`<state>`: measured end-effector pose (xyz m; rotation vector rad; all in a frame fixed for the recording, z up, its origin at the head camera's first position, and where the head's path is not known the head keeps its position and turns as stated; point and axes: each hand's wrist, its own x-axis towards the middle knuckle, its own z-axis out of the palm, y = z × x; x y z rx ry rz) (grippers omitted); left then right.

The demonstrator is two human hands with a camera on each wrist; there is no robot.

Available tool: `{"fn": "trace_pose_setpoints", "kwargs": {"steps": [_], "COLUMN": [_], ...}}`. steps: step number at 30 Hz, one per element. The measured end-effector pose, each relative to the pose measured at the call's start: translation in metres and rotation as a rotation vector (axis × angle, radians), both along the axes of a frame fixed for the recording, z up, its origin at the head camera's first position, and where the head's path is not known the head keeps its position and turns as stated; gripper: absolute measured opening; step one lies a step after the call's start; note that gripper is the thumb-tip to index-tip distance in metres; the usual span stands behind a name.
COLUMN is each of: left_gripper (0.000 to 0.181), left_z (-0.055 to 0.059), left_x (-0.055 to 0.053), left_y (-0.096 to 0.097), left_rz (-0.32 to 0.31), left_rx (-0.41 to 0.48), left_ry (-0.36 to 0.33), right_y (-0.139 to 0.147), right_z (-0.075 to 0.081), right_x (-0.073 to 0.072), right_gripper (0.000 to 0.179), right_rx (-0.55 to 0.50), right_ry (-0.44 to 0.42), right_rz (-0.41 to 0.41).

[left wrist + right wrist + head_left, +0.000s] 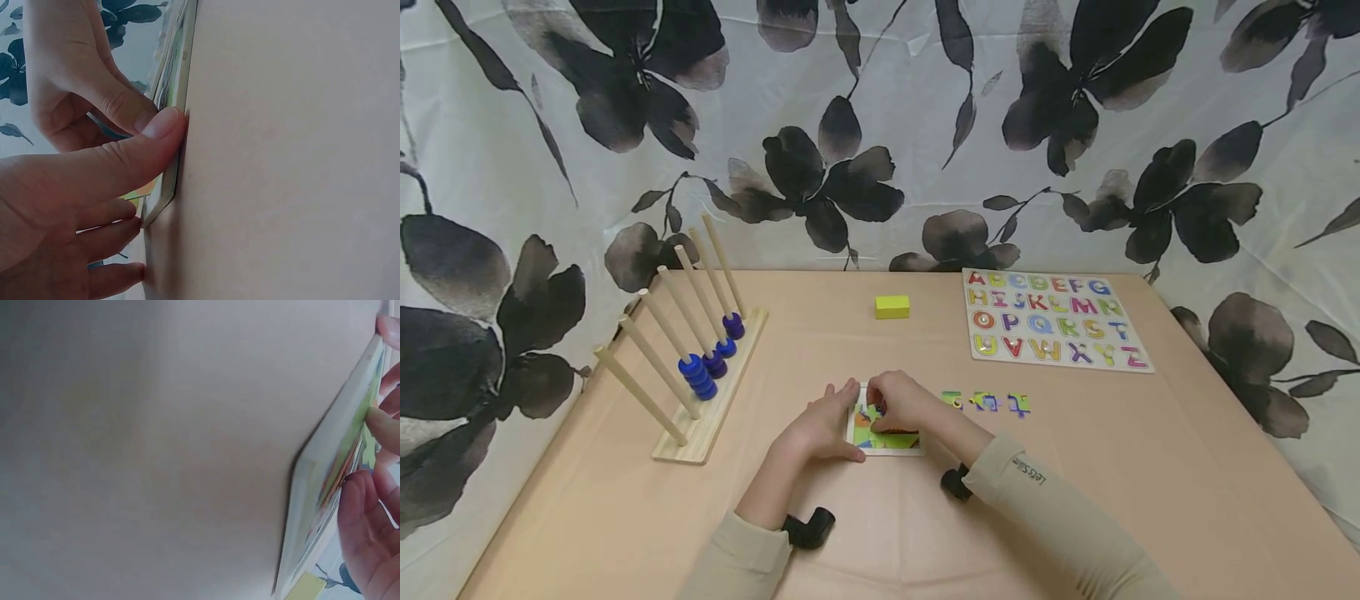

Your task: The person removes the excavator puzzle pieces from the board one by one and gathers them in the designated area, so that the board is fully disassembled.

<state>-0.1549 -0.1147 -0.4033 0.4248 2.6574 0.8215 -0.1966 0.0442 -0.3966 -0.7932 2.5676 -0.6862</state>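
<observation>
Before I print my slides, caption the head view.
Left hand on a puzzle, right hand over it; loose pieces, bead rack, letter board nearby.

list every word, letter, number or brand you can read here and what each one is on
Alphabet board, top row: "ABCDEFG"
Second row: "HIJKLMN"
Third row: "OPQRST"
Bottom row: "UVWXYZ"
Right sleeve: dark lettering near the cuff, too small and blurred to read surely
No numbers can be read.
</observation>
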Motion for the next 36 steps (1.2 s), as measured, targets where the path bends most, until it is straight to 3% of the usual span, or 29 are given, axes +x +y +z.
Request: {"fn": "trace_pose_setpoints", "kwargs": {"steps": [20,36], "left_gripper": [0.099,0.102], "left_z": [0.002,0.001], "left_x": [0.002,0.004], "left_y": [0.000,0.003], "left_rz": [-0.008,0.007], "left_rx": [0.006,0.012], "left_ry": [0.012,0.003], "right_y": [0.007,0.057], "right_z": [0.005,0.005], "right_x": [0.002,0.019], "right_gripper": [0.023,0.023], "right_rx": [-0.106,-0.245], "right_ry": [0.000,0.025], "right_rz": [-0.037,-0.057]}}
